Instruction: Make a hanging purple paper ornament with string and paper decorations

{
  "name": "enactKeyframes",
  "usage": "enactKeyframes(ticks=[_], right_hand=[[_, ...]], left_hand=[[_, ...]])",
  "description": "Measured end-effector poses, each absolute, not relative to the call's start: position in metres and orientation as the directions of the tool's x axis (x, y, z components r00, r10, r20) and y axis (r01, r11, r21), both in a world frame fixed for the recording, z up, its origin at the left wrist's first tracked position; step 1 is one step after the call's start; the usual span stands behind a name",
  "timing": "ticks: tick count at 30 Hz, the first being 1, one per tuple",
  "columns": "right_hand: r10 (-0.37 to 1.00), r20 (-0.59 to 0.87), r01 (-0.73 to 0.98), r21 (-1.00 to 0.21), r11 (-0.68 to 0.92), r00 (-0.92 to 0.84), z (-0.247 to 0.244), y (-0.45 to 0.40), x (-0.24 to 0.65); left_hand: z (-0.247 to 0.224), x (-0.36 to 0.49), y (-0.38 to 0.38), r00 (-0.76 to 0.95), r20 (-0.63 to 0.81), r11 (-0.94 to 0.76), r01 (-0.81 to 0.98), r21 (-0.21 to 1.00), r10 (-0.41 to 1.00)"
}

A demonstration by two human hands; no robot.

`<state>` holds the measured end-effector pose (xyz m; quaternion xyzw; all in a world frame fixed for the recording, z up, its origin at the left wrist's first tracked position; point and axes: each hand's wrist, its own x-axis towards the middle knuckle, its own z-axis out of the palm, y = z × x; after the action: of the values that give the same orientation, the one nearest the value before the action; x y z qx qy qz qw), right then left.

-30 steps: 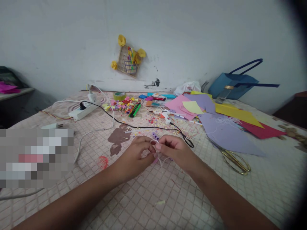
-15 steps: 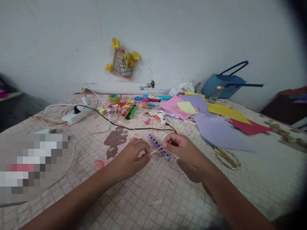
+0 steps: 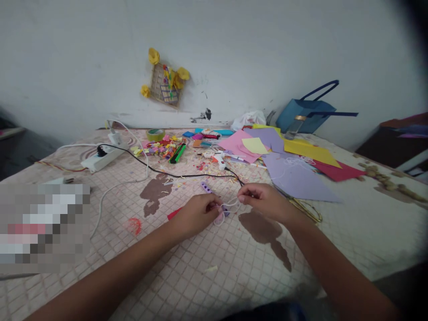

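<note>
Pinched fingers of my left hand (image 3: 200, 215) hold a thin white string (image 3: 230, 203). My right hand (image 3: 264, 200) grips the same string between thumb and forefinger, and loose loops hang between the two hands. Behind the string lies a purple strip with dark dots (image 3: 206, 187), partly covered by my left hand. A small pink patch shows below my left fingertips; I cannot make out what it is. A red piece (image 3: 174, 213) peeks out beside my left hand. Gold-handled scissors (image 3: 306, 209) lie partly under my right forearm.
A white glue gun (image 3: 220, 161) with a black cord lies beyond my hands. Coloured paper sheets (image 3: 297, 178) spread to the right, near a blue bag (image 3: 304, 117). Paper cutouts (image 3: 160, 147), green tape (image 3: 155, 135) and a white power strip (image 3: 103, 159) are at the back left.
My right hand has moved slightly right and my left hand slightly right too, over the purple strip. The string's loops have shifted. A red piece now shows beside my left hand.
</note>
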<state>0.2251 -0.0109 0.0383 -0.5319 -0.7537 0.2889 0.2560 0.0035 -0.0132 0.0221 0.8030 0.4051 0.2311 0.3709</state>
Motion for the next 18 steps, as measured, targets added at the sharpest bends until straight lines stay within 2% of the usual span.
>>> enactKeyframes(ticks=[7, 18], right_hand=[[0.93, 0.088, 0.753, -0.562, 0.341, -0.356, 0.044, -0.004, 0.237], [0.876, 0.17, 0.803, -0.351, 0.482, -0.451, 0.022, -0.006, 0.237]], left_hand=[[0.022, 0.017, -0.009, 0.544, 0.042, -0.315, 0.419, 0.852, 0.838], [0.022, 0.02, -0.011, 0.514, 0.017, -0.281, 0.441, 0.853, 0.858]])
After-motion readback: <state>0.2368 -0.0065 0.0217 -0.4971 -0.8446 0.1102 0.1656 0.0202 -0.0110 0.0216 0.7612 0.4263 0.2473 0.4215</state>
